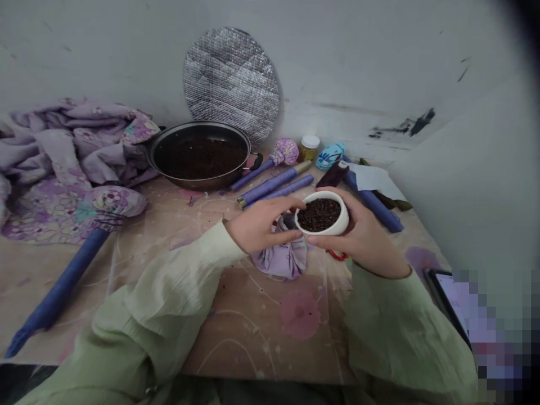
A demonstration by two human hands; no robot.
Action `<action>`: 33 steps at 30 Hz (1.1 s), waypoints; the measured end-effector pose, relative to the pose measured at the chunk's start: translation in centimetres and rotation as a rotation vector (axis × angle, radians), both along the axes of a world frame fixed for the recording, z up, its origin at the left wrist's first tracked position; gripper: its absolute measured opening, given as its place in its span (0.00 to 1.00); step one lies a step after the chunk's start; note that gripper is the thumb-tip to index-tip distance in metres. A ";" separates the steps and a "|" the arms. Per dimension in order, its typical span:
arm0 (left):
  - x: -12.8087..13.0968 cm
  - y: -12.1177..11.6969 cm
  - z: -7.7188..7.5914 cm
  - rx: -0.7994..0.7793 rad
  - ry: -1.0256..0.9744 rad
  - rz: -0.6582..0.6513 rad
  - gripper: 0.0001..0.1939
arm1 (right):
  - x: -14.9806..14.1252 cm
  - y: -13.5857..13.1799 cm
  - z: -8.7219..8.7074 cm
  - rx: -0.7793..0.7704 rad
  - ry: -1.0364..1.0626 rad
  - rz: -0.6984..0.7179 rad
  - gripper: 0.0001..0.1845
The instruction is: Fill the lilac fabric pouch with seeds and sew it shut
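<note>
A small white bowl (343,219) filled with dark brown grains or seeds (319,215) is held over the table, tilted a little toward me. My right hand (365,233) wraps around its right side, thumb at the front. From the left, my left hand (265,222) reaches the rim, with the thumb and fingers closed on that edge. Just under the bowl sits a gathered piece of lilac fabric (282,261), with a greyish round opening partly hidden by my left hand. Something red (337,255) pokes out below the bowl.
At the back left stands a wide dark pan (198,183) with dark contents. A silver quilted disc (232,79) leans on the wall. Blue-wrapped sticks (270,185), a jar (309,147) and a thread spool (333,174) lie behind my hands. Lilac cloth (63,146) is heaped left; a phone (447,301) lies right.
</note>
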State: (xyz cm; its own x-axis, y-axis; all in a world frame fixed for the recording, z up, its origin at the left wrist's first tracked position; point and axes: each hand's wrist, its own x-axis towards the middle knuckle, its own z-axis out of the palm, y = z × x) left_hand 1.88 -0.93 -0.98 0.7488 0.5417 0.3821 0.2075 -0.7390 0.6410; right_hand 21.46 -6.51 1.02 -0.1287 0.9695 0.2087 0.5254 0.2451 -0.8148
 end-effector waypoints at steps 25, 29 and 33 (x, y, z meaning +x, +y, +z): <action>-0.1 -0.2 0.1 -0.032 0.012 0.004 0.18 | -0.5 -0.4 0.1 0.027 -0.007 -0.038 0.38; -0.1 -0.2 0.1 -0.030 0.004 0.000 0.18 | -0.4 -0.3 0.0 0.026 -0.004 -0.031 0.38; -0.3 -0.1 0.3 -0.091 0.010 -0.001 0.17 | -0.3 -0.3 -0.1 0.038 -0.012 -0.028 0.38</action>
State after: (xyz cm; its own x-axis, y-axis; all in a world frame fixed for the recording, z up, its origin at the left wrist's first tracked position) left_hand 1.54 -1.05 -0.66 0.7530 0.5728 0.3237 0.2131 -0.6778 0.7037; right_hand 21.13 -6.80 0.92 -0.1044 0.9640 0.2444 0.5418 0.2612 -0.7989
